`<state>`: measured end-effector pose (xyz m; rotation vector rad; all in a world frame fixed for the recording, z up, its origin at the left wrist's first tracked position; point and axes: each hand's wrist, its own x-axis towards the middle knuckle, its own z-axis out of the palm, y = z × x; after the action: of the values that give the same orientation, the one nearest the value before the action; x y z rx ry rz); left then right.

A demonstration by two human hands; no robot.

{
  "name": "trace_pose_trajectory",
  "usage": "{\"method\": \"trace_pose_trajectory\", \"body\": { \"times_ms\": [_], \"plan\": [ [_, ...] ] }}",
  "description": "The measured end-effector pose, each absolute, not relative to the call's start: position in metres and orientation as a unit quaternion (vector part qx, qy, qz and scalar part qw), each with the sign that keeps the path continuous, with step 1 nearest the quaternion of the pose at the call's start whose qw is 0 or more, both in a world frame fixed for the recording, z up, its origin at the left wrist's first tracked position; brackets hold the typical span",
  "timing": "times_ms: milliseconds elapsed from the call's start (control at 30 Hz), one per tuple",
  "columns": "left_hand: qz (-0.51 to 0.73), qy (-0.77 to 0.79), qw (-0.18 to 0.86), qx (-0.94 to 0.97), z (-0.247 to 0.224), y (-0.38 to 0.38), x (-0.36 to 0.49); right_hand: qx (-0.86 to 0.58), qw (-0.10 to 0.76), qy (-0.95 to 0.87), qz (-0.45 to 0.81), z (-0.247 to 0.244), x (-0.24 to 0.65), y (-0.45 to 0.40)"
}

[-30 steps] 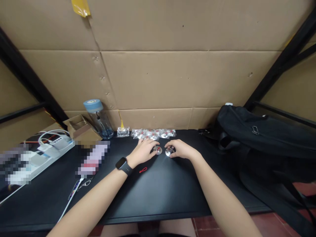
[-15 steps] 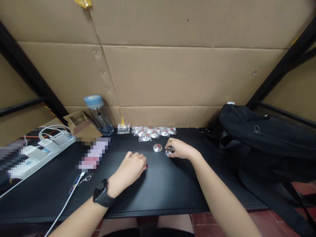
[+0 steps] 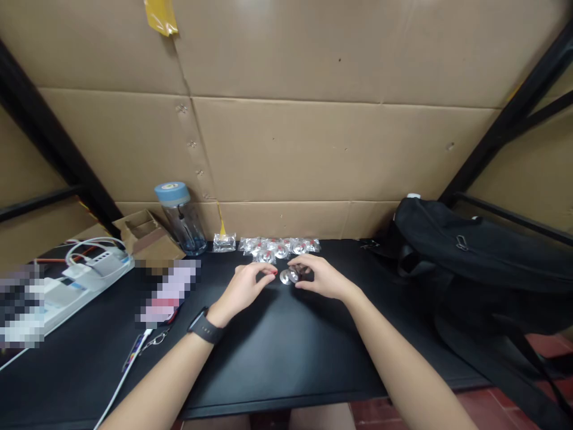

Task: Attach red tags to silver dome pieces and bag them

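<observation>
My left hand (image 3: 250,283), a dark watch on its wrist, is pinched on a small red piece (image 3: 274,272); most of the piece is hidden by the fingertips. Just right of it, a shiny silver disc (image 3: 284,277) lies on the black table. My right hand (image 3: 322,278) curls its thumb and fingers around a second silver disc (image 3: 293,275), which is tilted and overlaps the first in view. Behind both hands, several silver discs with red marks in clear plastic packets (image 3: 280,249) are grouped near the cardboard wall.
A clear bottle with a blue lid (image 3: 181,218) and an open cardboard box (image 3: 150,236) stand at the back left. Nearer are a blurred phone (image 3: 174,289) on a white cable and a power strip (image 3: 96,275). A black bag (image 3: 474,257) fills the right side.
My left hand has moved forward and right, showing its pinch on the red piece. My right hand has brought its disc left, up to the lying one. The view has tilted slightly.
</observation>
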<state>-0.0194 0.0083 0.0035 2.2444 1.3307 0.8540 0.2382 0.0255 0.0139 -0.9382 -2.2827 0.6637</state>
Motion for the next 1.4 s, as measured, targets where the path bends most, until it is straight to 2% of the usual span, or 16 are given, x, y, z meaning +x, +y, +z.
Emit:
{"method": "trace_pose_trajectory", "body": {
  "times_ms": [133, 233, 367, 600, 1033, 1267, 1400],
  "plan": [
    [0.358, 0.495, 0.222, 0.76, -0.003, 0.004, -0.023, -0.32, 0.421, -0.77, 0.358, 0.002, 0.216, 0.022],
    [0.386, 0.494, 0.216, 0.749, -0.003, -0.002, -0.021, -0.304, 0.454, -0.717, 0.433, -0.006, 0.199, 0.015],
    [0.378, 0.488, 0.176, 0.767, 0.0, -0.008, -0.016, -0.297, 0.481, -0.679, 0.468, -0.008, 0.186, 0.007],
    [0.381, 0.504, 0.098, 0.769, -0.003, -0.016, -0.01, -0.314, 0.484, -0.692, 0.433, -0.008, 0.183, 0.004],
    [0.366, 0.484, -0.057, 0.793, -0.002, -0.018, -0.012, -0.307, 0.473, -0.682, 0.465, -0.01, 0.182, 0.003],
    [0.342, 0.471, -0.095, 0.808, -0.001, -0.022, -0.012, -0.299, 0.48, -0.663, 0.491, -0.014, 0.18, 0.004],
    [0.343, 0.469, -0.088, 0.809, -0.002, -0.021, -0.012, -0.299, 0.45, -0.676, 0.501, -0.014, 0.185, 0.007]
  ]
}}
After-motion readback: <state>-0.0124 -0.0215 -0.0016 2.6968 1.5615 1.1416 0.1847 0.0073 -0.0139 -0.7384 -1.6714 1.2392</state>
